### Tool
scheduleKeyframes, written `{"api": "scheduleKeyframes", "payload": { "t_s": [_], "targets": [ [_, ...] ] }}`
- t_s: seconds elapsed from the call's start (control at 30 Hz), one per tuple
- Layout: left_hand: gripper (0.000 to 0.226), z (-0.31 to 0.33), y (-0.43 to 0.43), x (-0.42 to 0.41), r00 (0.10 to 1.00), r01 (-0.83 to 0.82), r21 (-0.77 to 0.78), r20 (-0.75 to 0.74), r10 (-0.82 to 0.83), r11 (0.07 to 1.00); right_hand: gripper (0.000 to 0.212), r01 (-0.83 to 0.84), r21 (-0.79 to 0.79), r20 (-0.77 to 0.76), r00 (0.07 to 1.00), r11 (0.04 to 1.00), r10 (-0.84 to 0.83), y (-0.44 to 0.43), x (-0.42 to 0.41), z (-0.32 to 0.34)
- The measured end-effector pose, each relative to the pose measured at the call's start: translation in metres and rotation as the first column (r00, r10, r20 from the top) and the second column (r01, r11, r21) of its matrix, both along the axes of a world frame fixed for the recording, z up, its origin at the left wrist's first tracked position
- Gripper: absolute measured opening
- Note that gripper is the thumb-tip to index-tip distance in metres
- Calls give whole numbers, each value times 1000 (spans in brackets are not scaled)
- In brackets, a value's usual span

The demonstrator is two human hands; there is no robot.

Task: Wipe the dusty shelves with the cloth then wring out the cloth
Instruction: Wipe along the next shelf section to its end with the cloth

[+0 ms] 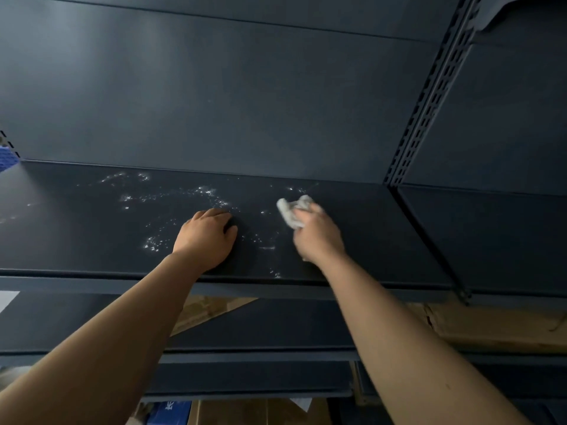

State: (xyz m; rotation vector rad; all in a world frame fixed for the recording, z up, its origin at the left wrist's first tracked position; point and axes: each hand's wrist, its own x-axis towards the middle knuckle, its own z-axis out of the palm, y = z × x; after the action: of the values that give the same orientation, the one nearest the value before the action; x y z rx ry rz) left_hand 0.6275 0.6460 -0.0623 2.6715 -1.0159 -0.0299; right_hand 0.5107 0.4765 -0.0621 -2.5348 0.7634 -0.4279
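Hands: 2, left hand, right hand. Cloth: 1, crumpled, pale. Dark shelves: 3 tiers visible, top shelf dusty. Slotted upright: 1.

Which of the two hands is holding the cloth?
The right hand grips the crumpled pale grey cloth; the left hand rests empty, palm down, on the dark shelf.

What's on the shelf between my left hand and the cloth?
Head view: only dark shelf with a few white specks between the left hand and the cloth.
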Motion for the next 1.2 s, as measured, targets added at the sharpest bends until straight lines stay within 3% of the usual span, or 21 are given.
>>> {"api": "scheduleKeyframes", "payload": {
  "t_s": [0.1,0.17,0.23,0.33,0.4,0.5,0.73,0.83,0.9,0.97,1.03,1.13,1.2],
  "targets": [
    [43,3,-3,5,999,-41,-2,31,41,999,50,-121,128,66,991,984,113,13,23,-3],
    [43,3,-1,11,997,-60,-9,42,61,998,47,-65,214,207,978,975,20,-6,26,1],
    [44,0,1,15,996,-78,-14,41,79,997,46,113,214,294,940,970,-175,-49,18,3],
    [45,-5,2,18,995,-86,-34,46,88,996,35,367,60,116,921,928,-372,-112,7,-5],
    [44,-6,2,18,994,-97,-48,48,100,994,42,416,-99,-62,904,904,-423,-131,14,-12],
    [43,-8,1,19,993,-99,-58,58,103,993,54,341,-192,-173,911,920,-373,-129,42,-14],
    [42,-9,0,19,991,-107,-80,66,112,991,52,11,-75,-213,977,997,-26,-58,110,-9],
    [43,-8,-1,18,990,-123,-106,57,129,987,55,-184,4,-122,975,983,183,-22,125,-7],
    [43,-7,0,16,989,-133,-123,48,140,984,57,-237,159,7,971,958,239,-14,121,0],
    [43,-6,1,15,989,-132,-130,44,139,983,57,-188,230,126,979,955,163,-25,105,9],
    [42,-6,2,14,991,-123,-140,42,130,982,52,-48,186,192,981,981,12,-53,82,10],
    [40,-5,2,13,993,-107,-152,33,114,983,41,149,14,71,986,989,-149,-83,51,0],
    [41,-3,4,13,996,-92,-163,9,94,982,42,125,-118,-15,992,985,-127,-73,49,-9]
  ]
}}
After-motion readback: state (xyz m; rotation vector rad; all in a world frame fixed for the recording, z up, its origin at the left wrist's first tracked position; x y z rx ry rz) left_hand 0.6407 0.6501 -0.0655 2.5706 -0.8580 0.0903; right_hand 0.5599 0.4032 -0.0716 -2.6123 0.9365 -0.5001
